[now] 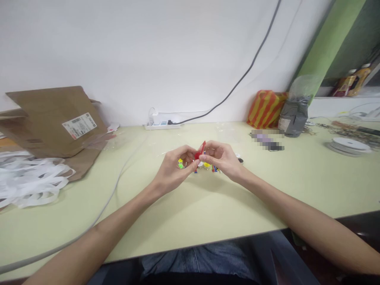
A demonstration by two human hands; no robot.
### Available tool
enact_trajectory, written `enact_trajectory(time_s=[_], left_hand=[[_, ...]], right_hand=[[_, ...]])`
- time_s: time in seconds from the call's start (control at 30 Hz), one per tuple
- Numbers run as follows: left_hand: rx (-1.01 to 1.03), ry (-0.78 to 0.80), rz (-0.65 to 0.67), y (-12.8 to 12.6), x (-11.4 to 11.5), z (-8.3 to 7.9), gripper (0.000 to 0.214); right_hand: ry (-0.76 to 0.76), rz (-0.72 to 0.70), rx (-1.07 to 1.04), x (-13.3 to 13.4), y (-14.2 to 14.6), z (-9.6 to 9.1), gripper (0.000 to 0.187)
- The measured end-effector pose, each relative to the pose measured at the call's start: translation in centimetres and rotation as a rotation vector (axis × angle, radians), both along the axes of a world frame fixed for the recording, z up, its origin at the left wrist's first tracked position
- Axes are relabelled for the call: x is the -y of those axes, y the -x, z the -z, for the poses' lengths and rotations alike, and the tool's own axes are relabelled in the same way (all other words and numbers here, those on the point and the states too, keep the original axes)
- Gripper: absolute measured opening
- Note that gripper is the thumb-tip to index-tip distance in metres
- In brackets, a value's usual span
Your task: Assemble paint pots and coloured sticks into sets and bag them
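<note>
The left hand (pixel 173 169) and the right hand (pixel 222 160) were curled close together above the middle of the table (pixel 208 206), each grip pinched nearly shut on a red plastic piece (pixel 200 151) held between the fingertips. Its long axis tilted steeply, with the narrow tip pointing up and away, toward the far right. Just below the hands lay a cluster of small coloured plastic pieces (pixel 198 166). A cardboard mailer (pixel 53 122) and white plastic strips (pixel 26 180) lay at the table's left side, and a striped bag (pixel 265 109) stood by the far edge.
</note>
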State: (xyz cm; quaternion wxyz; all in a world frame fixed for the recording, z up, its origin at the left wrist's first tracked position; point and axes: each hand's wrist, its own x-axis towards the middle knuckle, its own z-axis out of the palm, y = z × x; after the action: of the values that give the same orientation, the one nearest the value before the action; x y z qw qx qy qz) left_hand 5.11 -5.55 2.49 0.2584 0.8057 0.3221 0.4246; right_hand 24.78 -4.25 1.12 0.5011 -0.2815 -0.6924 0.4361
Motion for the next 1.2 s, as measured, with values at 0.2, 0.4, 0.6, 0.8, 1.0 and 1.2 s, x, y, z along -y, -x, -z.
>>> enact_trajectory(time_s=[0.2,0.4,0.6,0.8,1.0,1.2], left_hand=[[-0.002,0.002,0.009,0.0,0.0,0.1,0.017],[-0.022,-0.052,-0.009,-0.1,-0.1,0.5,0.016],[0.022,-0.064,-0.056,0.1,-0.5,0.7,0.015],[-0.005,-0.193,-0.098,-0.1,0.4,-0.4,0.013],[-0.093,-0.295,-0.047,-0.4,0.6,0.5,0.018],[-0.212,-0.434,-0.057,0.1,0.0,0.3,0.01]], right_hand=[[0.009,-0.02,0.011,-0.1,-0.1,0.3,0.036],[0.041,-0.007,-0.019,0.4,0.3,0.1,0.04],[-0.041,0.06,-0.05,0.9,1.0,-0.2,0.042],[-0.042,0.095,-0.037,-0.4,0.2,0.4,0.04],[-0.068,0.046,0.008,0.5,0.5,0.0,0.036],[-0.145,0.018,0.033,0.7,0.5,0.0,0.03]])
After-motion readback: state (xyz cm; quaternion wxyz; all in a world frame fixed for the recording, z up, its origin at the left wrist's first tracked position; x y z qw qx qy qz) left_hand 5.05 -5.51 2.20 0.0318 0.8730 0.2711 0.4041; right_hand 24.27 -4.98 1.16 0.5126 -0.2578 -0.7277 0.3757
